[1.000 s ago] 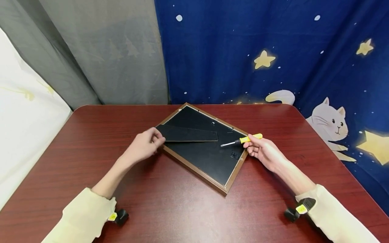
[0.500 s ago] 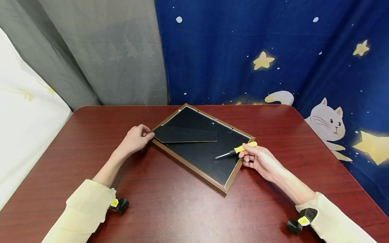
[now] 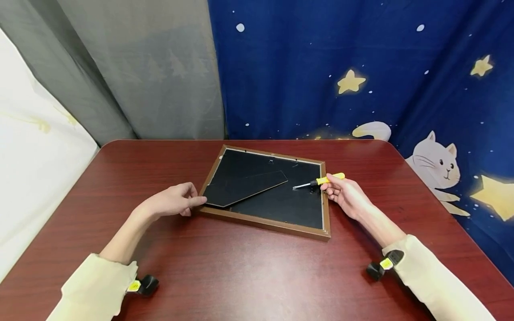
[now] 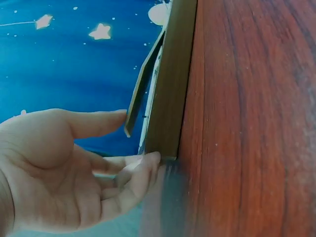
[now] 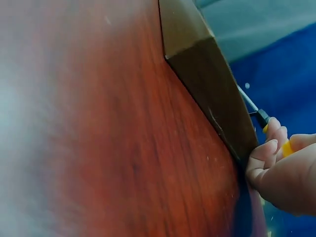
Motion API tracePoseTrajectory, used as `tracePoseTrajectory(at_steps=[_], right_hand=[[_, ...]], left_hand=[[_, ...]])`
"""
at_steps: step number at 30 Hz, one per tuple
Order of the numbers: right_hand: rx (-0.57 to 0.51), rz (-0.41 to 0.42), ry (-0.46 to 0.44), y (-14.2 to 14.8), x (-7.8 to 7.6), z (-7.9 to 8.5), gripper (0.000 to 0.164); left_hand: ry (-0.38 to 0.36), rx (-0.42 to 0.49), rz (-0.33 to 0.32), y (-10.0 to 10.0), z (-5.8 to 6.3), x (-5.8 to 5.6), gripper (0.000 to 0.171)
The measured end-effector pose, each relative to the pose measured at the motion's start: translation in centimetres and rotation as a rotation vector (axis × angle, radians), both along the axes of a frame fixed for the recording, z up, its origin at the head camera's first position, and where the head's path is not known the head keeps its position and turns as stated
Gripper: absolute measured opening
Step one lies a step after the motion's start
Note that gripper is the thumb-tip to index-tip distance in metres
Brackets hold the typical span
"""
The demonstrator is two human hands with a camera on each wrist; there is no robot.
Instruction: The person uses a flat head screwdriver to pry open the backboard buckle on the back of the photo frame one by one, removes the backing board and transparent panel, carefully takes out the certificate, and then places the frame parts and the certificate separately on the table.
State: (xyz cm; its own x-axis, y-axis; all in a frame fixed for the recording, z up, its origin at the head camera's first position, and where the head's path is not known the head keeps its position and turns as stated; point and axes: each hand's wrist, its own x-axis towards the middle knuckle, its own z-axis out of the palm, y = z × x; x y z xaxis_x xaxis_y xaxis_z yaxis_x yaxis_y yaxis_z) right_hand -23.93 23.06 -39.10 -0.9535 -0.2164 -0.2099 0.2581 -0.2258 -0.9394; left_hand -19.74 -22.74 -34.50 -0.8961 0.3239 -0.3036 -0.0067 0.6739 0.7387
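Observation:
A brown picture frame [image 3: 265, 227] lies face down on the table, its black backing board [image 3: 257, 200] upward. A black easel-stand flap [image 3: 245, 187] slants up slightly from the backing. At the frame's near left corner, my left hand [image 3: 176, 200] pinches the edge. Its thumb [image 4: 98, 122] touches the flap, and its curled fingers [image 4: 140, 177] lie against the frame's side. My right hand [image 3: 347, 194] holds a screwdriver [image 3: 323, 180] with a yellow handle, its tip pointing left over the backing. Some of those right-hand fingers [image 5: 261, 155] touch the frame's right edge.
The dark red wooden table [image 3: 241, 281] reaches back to a grey curtain [image 3: 160, 80] and a blue star-patterned curtain [image 3: 289, 71]. Small metal tabs and a hanger [image 3: 271, 161] sit along the frame's far side. Both wrists wear small black cameras [image 3: 147, 285].
The picture frame has turned counterclockwise on the table, its left corner coming nearer. My left hand moved left, then toward me with that corner. My right hand dipped nearer, then moved back up, still holding the screwdriver.

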Motion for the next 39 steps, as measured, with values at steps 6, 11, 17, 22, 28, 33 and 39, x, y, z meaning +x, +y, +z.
tracePoseTrajectory(at_steps=[6,11,17,22,28,33,39], right_hand=[[0.021,0.009,0.038,0.2,-0.1,0.0,0.021],[0.029,0.06,0.016,0.2,1.8,0.0,0.024],[0.044,0.106,-0.019,-0.2,3.6,0.1,0.022],[0.061,0.087,-0.012,-0.4,3.3,0.2,0.022],[0.076,0.061,-0.019,0.3,1.2,0.4,0.024],[0.076,0.025,-0.018,0.9,-0.7,0.5,0.025],[0.117,0.048,-0.011,1.3,-1.6,0.9,0.024]], left_hand=[[-0.017,0.045,-0.022,-0.3,-0.9,-0.8,0.036],[0.016,0.083,-0.01,-0.5,-1.5,-2.3,0.036],[0.003,0.1,-0.022,-0.7,-1.8,-3.5,0.025],[0.01,0.094,-0.038,-0.5,-2.1,-3.4,0.023],[-0.065,0.165,-0.022,0.5,-2.3,-2.0,0.024],[-0.161,0.23,-0.042,1.6,-2.2,-0.6,0.023],[-0.128,0.218,0.001,2.2,-2.2,-0.3,0.02]])
